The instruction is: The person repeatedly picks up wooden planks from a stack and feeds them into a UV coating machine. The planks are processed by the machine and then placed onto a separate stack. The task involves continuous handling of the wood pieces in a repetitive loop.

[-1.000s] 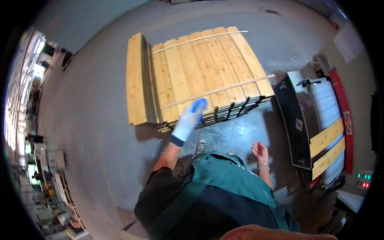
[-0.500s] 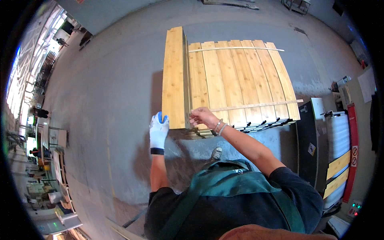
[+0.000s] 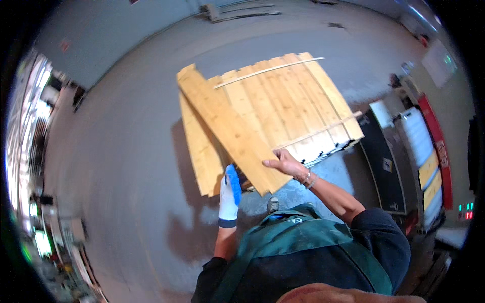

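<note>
A light wooden plank (image 3: pixel 232 129) lies slantwise over the stack, its near end turned toward the right. My bare right hand (image 3: pixel 287 164) grips its right edge near that end, thumb on top and the other fingers hidden beneath. In a white and blue glove, my left hand (image 3: pixel 230 192) closes at the plank's left edge; part of its grip is hidden. Below the slanted plank, another plank (image 3: pixel 198 149) shows at the stack's left side. To the right runs the layer of side-by-side planks (image 3: pixel 283 96).
Two thin wooden strips, a far one (image 3: pixel 268 72) and a near one (image 3: pixel 323 130), cross the layer. A black panel (image 3: pixel 381 161) and a white wrapped stack (image 3: pixel 417 136) stand on the right. Along the far wall lies a pallet truck (image 3: pixel 242 14). Grey floor (image 3: pixel 126 151) extends left.
The top plank has swung from straight to slantwise, its near end moving right and uncovering the plank below. My right hand has taken hold of its edge. The view has turned.
</note>
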`<state>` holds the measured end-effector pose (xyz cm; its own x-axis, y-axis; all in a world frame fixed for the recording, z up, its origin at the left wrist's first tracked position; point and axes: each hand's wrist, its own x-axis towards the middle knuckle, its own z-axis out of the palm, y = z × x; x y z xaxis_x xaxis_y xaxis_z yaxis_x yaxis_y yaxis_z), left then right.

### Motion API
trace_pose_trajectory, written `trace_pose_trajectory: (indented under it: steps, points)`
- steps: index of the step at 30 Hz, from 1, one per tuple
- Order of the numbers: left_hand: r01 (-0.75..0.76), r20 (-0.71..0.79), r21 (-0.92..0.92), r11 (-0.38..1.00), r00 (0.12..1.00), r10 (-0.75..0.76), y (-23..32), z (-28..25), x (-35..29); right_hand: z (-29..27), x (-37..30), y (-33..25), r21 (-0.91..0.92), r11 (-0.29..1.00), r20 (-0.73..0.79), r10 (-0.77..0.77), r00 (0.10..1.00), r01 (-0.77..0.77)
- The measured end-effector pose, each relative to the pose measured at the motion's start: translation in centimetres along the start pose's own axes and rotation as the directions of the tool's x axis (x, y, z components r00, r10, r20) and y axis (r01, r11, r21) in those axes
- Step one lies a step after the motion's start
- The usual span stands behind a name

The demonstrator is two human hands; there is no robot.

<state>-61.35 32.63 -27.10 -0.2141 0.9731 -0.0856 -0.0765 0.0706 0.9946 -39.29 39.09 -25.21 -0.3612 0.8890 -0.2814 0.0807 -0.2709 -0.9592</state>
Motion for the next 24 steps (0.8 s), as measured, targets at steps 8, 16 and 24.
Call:
trace_pose_trajectory:
  steps: [8,16,24]
  points:
    - [0.608,0.599,-0.429,0.669,0.745,-0.293,-0.2,12.4,-2.8,-5.5,-15.5,1.5,0.167,0.977,-0.301,-0.074,0.951,0.129]
    - [0.685,0.927,-0.012,0.729,0.281,-0.249,-1.2,27.2,-7.1,-7.4,-28.9,2.3,0.084,0.987,-0.855,0.002,0.518,0.135]
    - [0.005,0.973,0.012,1.000,-0.232,-0.011,-5.0,31.4,-16.0,-10.0,-37.7,8.3,-0.033,0.997,-0.999,-0.032,-0.020,0.070]
